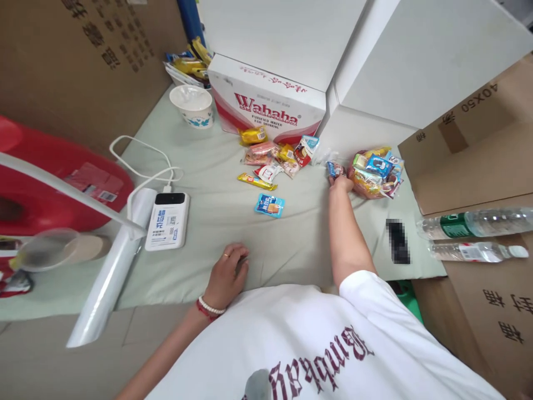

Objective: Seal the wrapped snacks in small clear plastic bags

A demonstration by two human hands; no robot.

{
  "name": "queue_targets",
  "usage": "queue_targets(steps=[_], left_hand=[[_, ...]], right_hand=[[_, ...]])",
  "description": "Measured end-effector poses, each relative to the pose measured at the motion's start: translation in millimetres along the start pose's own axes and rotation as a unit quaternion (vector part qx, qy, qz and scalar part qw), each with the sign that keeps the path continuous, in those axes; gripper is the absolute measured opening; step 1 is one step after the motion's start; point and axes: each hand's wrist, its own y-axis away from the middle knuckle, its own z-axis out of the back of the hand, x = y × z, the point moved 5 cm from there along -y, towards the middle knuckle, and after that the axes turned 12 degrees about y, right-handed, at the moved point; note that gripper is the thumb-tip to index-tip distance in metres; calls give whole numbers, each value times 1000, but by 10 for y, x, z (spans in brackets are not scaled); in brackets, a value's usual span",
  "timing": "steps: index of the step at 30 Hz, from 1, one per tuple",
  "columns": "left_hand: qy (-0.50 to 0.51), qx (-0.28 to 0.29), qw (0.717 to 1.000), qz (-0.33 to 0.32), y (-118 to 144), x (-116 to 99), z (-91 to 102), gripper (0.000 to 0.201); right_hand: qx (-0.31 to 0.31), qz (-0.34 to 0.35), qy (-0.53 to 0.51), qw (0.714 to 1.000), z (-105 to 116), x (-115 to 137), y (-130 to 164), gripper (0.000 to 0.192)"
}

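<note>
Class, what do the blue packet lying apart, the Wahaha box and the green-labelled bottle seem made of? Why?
Blue packet: probably thin plastic film, slightly glossy; it looks like a flat printed wrapper, though foil is possible.
Wahaha box: apparently cardboard, smooth, printed, judging by its flat panels and straight edges.
Green-labelled bottle: most likely clear, glossy plastic, with see-through walls and highlights.

I see a small blue packet with reddish-brown markings (pixel 335 169) held in the right hand (pixel 341 184), just left of a reddish round container (pixel 355 185); whether it touches the tabletop (pixel 300 244), I can't tell. The container is heaped with wrapped snacks, a blue packet (pixel 379 165) on top. Farther left I have a loose cluster of sealed snacks (pixel 261 153), some overlapping, and a blue-and-white packet (pixel 270 205) lying flat, apart and nearer the camera.
</note>
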Motion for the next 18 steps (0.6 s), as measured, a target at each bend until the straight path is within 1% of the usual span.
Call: queue_targets(steps=[2, 4, 6, 8, 9, 10, 11, 12, 14, 15, 16, 18], left_hand=[[-22, -11, 1000, -13, 31, 29, -2, 15], [-33, -16, 999, -21, 61, 57, -2, 16], [-34, -16, 999, -21, 78, 83, -8, 16], [-29, -12, 999, -13, 77, 104, -21, 16], [-27, -9, 1000, -8, 72, 112, -28, 16], [-24, -6, 1000, -3, 65, 118, -34, 16], [-22, -4, 1000, 0, 58, 120, -39, 16], [-21, -2, 1000, 1, 53, 118, -42, 16], [-17, 0, 1000, -1, 47, 110, -42, 17], [-15, 2, 1000, 0, 48, 107, -42, 17], [-13, 4, 1000, 0, 51, 104, -41, 17], [-11, 5, 1000, 1, 61, 96, -39, 17]], right_hand=[[-42, -2, 37, 998, 35, -39, 14, 10], [-74, 10, 78, 994, 145, -54, 66, 14], [-98, 47, 123, 986, 314, -41, 155, 18], [-124, 98, 163, 974, 521, -22, 263, 15], [-136, 132, 186, 964, 626, -6, 313, 19], [-149, 174, 218, 949, 722, 20, 354, 27], [-157, 223, 258, 927, 803, 51, 381, 35], [-160, 273, 305, 899, 866, 83, 391, 40], [-151, 349, 391, 839, 963, 122, 345, 42], [-144, 366, 417, 820, 1020, 127, 289, 41], [-141, 370, 427, 813, 1095, 128, 221, 40], [-150, 367, 428, 812, 1275, 135, 99, 37]])
